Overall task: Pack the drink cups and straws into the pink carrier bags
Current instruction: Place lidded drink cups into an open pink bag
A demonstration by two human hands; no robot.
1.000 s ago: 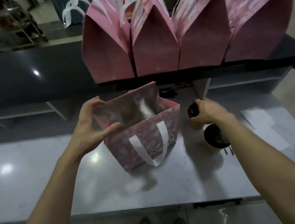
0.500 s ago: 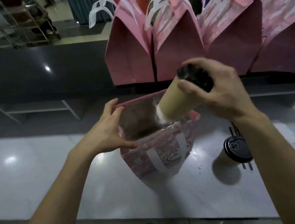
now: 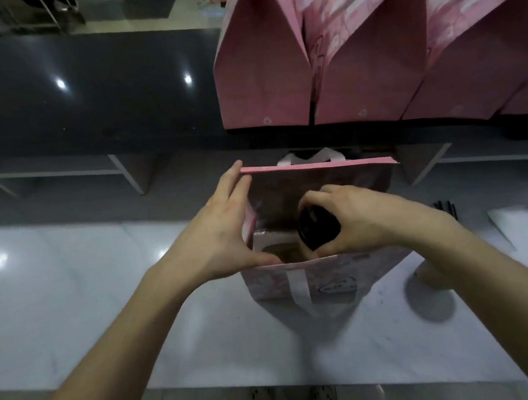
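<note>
The drink cup [image 3: 319, 230] is sitting low inside the open pink carrier bag [image 3: 327, 277], its black lid gripped from above by the right hand [image 3: 358, 220], while the left hand [image 3: 224, 235] is spreading the bag's left wall with fingers on the rim. Keeping the cup upright and settling it against the bag's right side would be leaving room beside it. More pink bags [image 3: 361, 51] are standing behind this bag, their contents hidden, and dark straws [image 3: 446, 207] are lying to its right.
</note>
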